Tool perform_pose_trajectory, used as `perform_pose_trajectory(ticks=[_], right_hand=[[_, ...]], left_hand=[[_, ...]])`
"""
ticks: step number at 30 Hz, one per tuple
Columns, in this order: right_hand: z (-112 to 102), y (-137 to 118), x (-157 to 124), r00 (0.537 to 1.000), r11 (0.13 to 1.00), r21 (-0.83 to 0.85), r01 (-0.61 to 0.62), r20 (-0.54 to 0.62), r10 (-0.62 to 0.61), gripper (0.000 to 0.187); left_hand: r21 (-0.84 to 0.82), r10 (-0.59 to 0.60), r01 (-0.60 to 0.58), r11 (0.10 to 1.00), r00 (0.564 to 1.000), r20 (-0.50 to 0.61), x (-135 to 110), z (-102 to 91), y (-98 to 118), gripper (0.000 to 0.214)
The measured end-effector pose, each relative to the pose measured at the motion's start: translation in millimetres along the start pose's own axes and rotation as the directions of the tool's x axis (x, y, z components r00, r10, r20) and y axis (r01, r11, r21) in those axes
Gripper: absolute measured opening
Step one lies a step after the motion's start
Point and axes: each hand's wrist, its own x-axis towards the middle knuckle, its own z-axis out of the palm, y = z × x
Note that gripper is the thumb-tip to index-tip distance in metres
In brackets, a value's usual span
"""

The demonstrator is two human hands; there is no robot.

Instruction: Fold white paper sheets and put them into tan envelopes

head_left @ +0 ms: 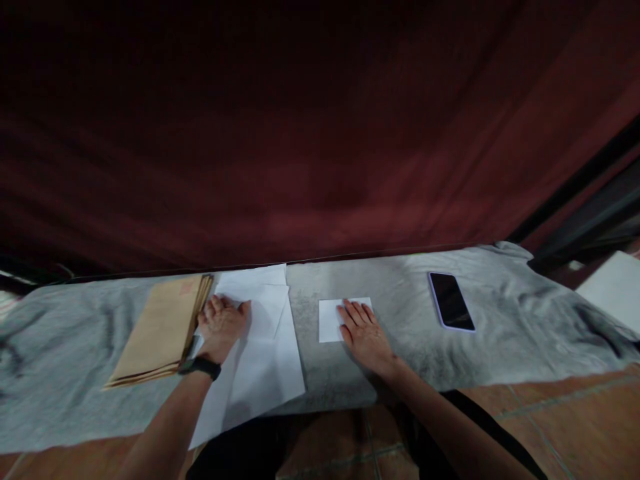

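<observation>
My left hand (223, 323) rests on several overlapping sheets of white paper (267, 367), fingers partly spread, thumb pointing right. Its fingertips reach the edge of a stack of brown envelopes (157, 327) on the left. A dark watch (201, 367) is on my left wrist. My right hand (367, 333) lies flat, fingers stretched out, over the right part of a small white piece of paper (329, 321). Part of that paper is hidden under the hand. Neither hand grips anything.
A grey cloth (400, 287) covers the low surface. To the right lies a phone (451, 301) with a purple case, its screen dark. A dark red curtain (320, 167) hangs behind. A white object (613, 293) stands at the far right, and tiled floor (570, 413) shows in front.
</observation>
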Motion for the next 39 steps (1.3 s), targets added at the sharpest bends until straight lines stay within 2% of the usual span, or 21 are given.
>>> perform_pose_trajectory(ticks=[2, 4, 6, 8, 11, 12, 15, 17, 18, 21, 24, 27, 31, 39], right_hand=[[-1, 0, 0, 1.0, 1.0, 0.002, -0.002, 0.008, 0.002, 0.05], [-1, 0, 0, 1.0, 1.0, 0.005, -0.003, 0.013, 0.003, 0.05], [-1, 0, 0, 1.0, 1.0, 0.007, -0.004, 0.012, 0.004, 0.05], [-1, 0, 0, 1.0, 1.0, 0.005, -0.008, 0.006, 0.008, 0.05], [-2, 1, -1, 1.0, 1.0, 0.008, -0.001, -0.004, 0.001, 0.049], [-2, 1, -1, 1.0, 1.0, 0.011, 0.005, -0.009, -0.005, 0.049], [-2, 3, -3, 1.0, 0.999, 0.025, 0.021, -0.02, -0.02, 0.048], [-2, 4, -4, 1.0, 0.999, 0.03, 0.023, -0.02, -0.022, 0.048], [-1, 4, -4, 1.0, 0.999, 0.031, 0.025, -0.018, -0.024, 0.049], [-1, 6, -7, 0.999, 0.999, 0.023, 0.043, -0.005, -0.043, 0.051], [0, 8, -9, 0.998, 0.998, -0.005, 0.059, 0.007, -0.059, 0.053], [2, 11, -10, 0.999, 0.999, -0.024, 0.033, 0.005, -0.033, 0.053], [2, 16, -10, 1.0, 0.999, -0.029, -0.018, -0.019, 0.018, 0.054], [-3, 35, -18, 0.991, 0.988, -0.072, -0.137, -0.018, 0.136, 0.058]], left_hand=[[-0.046, 0.023, -0.025, 0.999, 0.999, -0.047, -19, -2.6, 1, 0.067], [-0.098, 0.11, -0.119, 0.988, 0.989, -0.094, -39, -7.4, 5, 0.064], [-0.171, 0.222, -0.226, 0.959, 0.974, -0.039, -62, -12.0, 13, 0.063], [-0.237, 0.4, -0.376, 0.896, 0.915, 0.06, -88, -14.3, 20, 0.062], [-0.216, 0.543, -0.521, 0.826, 0.838, 0.054, -124, -11.7, 22, 0.065], [-0.199, 0.571, -0.551, 0.81, 0.819, 0.055, -132, -9.9, 22, 0.063], [-0.16, 0.567, -0.56, 0.813, 0.824, -0.004, -141, -5.6, 28, 0.057], [-0.194, 0.567, -0.57, 0.798, 0.82, -0.077, -141, -5.8, 45, 0.055], [-0.232, 0.59, -0.597, 0.768, 0.8, -0.104, -140, -6.5, 59, 0.056], [-0.324, 0.701, -0.691, 0.646, 0.705, -0.105, -145, -7.4, 109, 0.058], [-0.332, 0.746, -0.728, 0.6, 0.659, -0.095, -154, -1.6, 150, 0.065], [-0.312, 0.723, -0.731, 0.607, 0.671, -0.165, -157, 10.0, 163, 0.067], [-0.282, 0.627, -0.671, 0.686, 0.741, -0.238, -150, 21.8, 150, 0.068], [-0.227, 0.56, -0.587, 0.777, 0.81, -0.175, -139, 16.0, 144, 0.061]])
